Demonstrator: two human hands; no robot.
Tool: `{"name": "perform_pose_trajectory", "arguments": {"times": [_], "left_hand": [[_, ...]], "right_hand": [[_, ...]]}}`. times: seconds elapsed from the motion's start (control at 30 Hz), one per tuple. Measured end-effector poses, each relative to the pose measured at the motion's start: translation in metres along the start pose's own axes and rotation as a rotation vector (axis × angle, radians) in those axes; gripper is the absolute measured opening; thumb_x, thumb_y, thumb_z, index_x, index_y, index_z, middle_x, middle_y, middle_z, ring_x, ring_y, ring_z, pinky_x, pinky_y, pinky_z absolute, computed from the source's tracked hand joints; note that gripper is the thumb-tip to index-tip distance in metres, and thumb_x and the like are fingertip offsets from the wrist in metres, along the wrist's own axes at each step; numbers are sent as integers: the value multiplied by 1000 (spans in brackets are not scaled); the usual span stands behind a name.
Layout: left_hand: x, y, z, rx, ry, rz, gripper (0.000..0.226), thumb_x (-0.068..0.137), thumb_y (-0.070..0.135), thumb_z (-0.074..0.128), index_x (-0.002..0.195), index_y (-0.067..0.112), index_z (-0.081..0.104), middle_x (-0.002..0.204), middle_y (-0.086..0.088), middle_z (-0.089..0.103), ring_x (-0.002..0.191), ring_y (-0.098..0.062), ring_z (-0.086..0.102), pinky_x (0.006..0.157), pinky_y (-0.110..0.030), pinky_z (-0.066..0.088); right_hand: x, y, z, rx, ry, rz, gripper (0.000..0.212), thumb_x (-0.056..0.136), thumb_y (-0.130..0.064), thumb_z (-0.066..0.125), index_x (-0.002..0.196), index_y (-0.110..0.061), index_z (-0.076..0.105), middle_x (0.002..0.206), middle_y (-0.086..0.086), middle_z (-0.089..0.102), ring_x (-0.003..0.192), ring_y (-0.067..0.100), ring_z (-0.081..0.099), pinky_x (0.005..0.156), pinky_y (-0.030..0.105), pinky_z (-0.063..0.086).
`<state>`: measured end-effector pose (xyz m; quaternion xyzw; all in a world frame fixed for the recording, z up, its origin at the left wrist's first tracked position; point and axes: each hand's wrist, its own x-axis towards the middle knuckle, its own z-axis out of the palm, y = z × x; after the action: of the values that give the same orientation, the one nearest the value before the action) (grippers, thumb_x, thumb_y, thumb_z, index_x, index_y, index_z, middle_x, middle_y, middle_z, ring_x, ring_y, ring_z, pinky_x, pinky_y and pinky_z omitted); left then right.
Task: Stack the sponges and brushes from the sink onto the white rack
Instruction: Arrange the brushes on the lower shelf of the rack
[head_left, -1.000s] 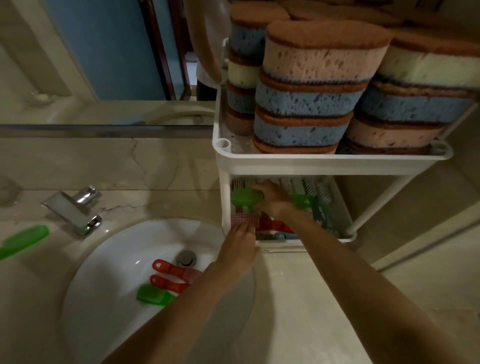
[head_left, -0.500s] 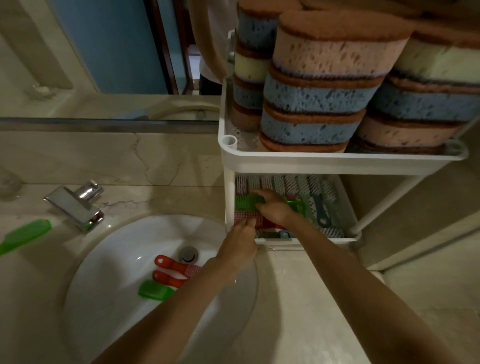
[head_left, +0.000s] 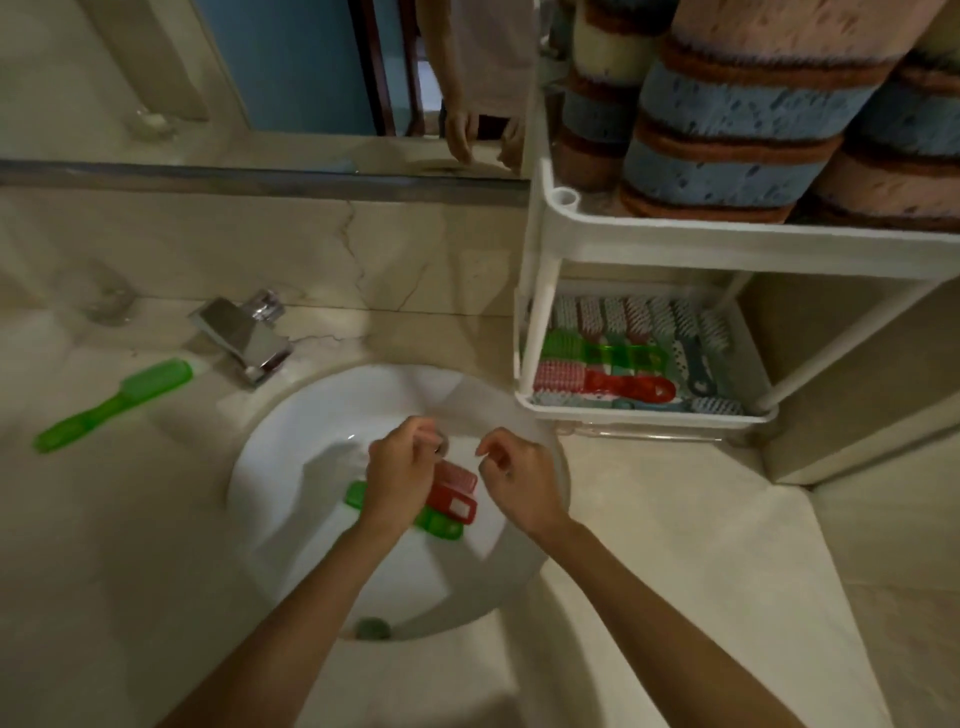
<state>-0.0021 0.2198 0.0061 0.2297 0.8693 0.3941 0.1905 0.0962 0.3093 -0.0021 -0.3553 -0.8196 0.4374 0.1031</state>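
Both hands have been drawn back from the lower tray of the white rack (head_left: 649, 415) and brought over the sink (head_left: 306, 457). The left hand (head_left: 400, 478) is held with fingers curled directly above the red brushes (head_left: 457, 493). Whether a handle is gripped cannot be told, as the handles are hidden beneath it. The right hand (head_left: 519, 483) is loosely curled and empty, with the bristle heads just beside it at its 9 o'clock. A green brush (head_left: 441, 524) is seen under the red pair, its long axis laid from 10 to 4 o'clock. The left hand is judged nearer. The rack stands at 2 o'clock from the hands.
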Motion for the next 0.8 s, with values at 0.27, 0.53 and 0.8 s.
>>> {"name": "perform_pose_trajectory", "arguments": {"times": [0.27,0.53,0.8], "left_hand": [[18,-114,-37,107,-75,-240,23,89,0,43,102,0,63,105,-23,66,99,-38,62,90,-44,50],[55,-162,-19,526,-524,3,39,90,-4,39,126,3,51,130,-17,54,120,-29,51,99,-34,41],[77,-192,19,891,-550,338,56,90,6,50,141,10,28,147,-11,33,136,-29,33,109,-36,32]], "right_hand": [[9,-24,62,-225,-400,126,41,96,-1,39,136,-9,45,139,15,46,127,27,44,86,18,31],[54,45,137,-523,-472,230,45,95,-16,42,139,-13,35,143,11,41,130,29,43,107,41,40],[70,69,156,-736,-479,149,53,91,-18,53,138,-11,31,140,14,39,127,29,42,104,37,39]]}}
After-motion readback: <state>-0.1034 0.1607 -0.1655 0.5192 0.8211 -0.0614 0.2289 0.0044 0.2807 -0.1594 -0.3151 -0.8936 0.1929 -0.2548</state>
